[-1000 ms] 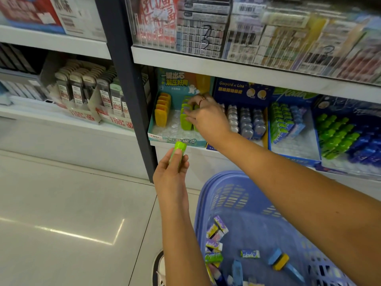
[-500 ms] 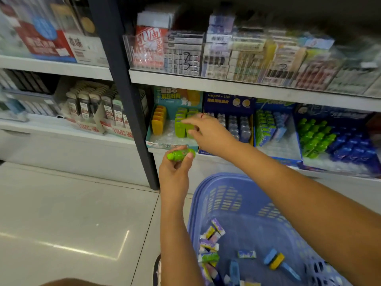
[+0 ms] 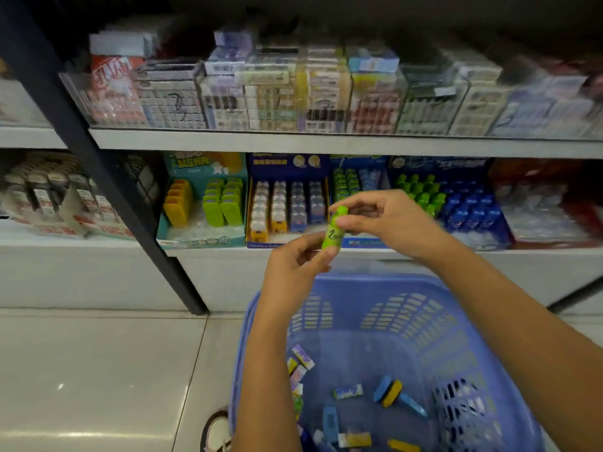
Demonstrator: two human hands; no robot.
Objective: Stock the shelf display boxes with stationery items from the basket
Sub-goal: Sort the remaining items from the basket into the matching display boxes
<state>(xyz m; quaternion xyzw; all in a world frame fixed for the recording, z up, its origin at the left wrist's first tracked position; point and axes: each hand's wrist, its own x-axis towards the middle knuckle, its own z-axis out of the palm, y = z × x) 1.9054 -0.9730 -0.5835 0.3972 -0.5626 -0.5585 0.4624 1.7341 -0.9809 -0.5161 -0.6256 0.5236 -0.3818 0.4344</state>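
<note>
Left hand (image 3: pixel 293 272), right hand (image 3: pixel 391 220), both pinching green tube (image 3: pixel 333 237) (marked 2)

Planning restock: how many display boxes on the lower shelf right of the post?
5, left to right: teal box, navy box, blue box, wider blue box, red box. More may lie off-frame.

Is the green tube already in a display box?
No, the left hand and right hand both hold the green tube in the air.

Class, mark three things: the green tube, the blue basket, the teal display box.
green tube (image 3: pixel 333 235), head view, its labelled body.
blue basket (image 3: pixel 385 279), head view, its far rim.
teal display box (image 3: pixel 202 240), head view, its front wall.
</note>
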